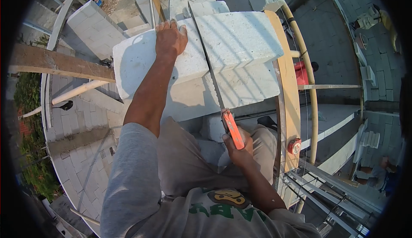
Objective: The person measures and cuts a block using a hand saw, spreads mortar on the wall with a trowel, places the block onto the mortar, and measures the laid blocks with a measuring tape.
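A white block (240, 40) lies across the upper middle of the view on top of another pale block (253, 83). My left hand (171, 40) presses on the upper block's left part with nothing gripped, its fingers over the far edge. In my right hand (238, 147) is the orange handle of a saw (206, 55). The long toothed blade runs away from me across the upper block, along a dark line between its left and right parts. How deep the blade sits I cannot tell.
A wooden board (291, 122) with a red tape measure (294, 146) stands right of the blocks. Beyond it are a bamboo pole (313, 109) and metal bars. A wooden beam (60, 62) comes in from the left. Other people are partly visible far right.
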{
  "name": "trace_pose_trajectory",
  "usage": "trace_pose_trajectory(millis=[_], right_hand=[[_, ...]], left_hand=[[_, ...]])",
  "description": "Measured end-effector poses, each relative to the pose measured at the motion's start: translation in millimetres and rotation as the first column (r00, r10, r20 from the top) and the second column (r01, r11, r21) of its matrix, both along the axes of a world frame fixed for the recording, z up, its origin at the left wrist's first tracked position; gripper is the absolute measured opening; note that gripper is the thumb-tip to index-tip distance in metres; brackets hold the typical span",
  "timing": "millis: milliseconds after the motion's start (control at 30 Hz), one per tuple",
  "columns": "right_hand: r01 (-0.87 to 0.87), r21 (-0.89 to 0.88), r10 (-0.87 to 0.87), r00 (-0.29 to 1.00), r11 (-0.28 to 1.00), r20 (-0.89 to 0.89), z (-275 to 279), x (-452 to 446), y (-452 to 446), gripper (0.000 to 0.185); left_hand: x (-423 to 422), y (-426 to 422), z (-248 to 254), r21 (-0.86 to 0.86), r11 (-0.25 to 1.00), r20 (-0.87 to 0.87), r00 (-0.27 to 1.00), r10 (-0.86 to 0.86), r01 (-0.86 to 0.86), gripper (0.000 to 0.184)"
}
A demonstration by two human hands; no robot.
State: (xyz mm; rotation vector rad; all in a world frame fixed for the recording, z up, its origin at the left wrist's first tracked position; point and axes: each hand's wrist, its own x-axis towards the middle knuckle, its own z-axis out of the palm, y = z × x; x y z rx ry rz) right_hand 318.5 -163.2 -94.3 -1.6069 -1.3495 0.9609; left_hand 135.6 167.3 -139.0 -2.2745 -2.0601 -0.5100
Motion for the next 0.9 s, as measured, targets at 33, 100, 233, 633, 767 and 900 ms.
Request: trace_pose_trajectory(millis=[33,100,233,633,767,900], right_hand=[[-0.031,-0.071,0.034,0.998,0.997,0.044,15,-5,52,0.016],[-0.033,-0.154,0.042,0.997,0.988,0.059,43,-21,121,0.018],[-0.004,-0.027,0.006,0.998,1.0,0.067,9,-14,64,0.018],[0.044,-0.051,-0.042,0.998,0.998,0.036,9,-24,83,0.017],[0.027,-0.002,-0.027,0.999,1.0,-0.041,-17,-1,-31,0.026],[-0.04,-0.102,0.04,0.999,0.994,-0.011,5,0,31,0.019]], left_hand=[[0,2,-6,0.012,1.0,-0.005,1.0,-0.005,0.005,0.055],[-3,8,-13,0.043,0.999,-0.019,1.0,-0.004,0.005,0.055],[4,-6,26,-0.154,0.987,-0.021,0.999,-0.047,0.043,0.056],[-5,9,1,0.08,0.994,0.014,0.997,-0.076,0.075,0.053],[-2,-2,6,0.0,0.999,-0.003,0.999,-0.035,0.035,0.052],[1,3,-5,0.079,0.997,-0.014,1.0,-0.006,0.007,0.052]])
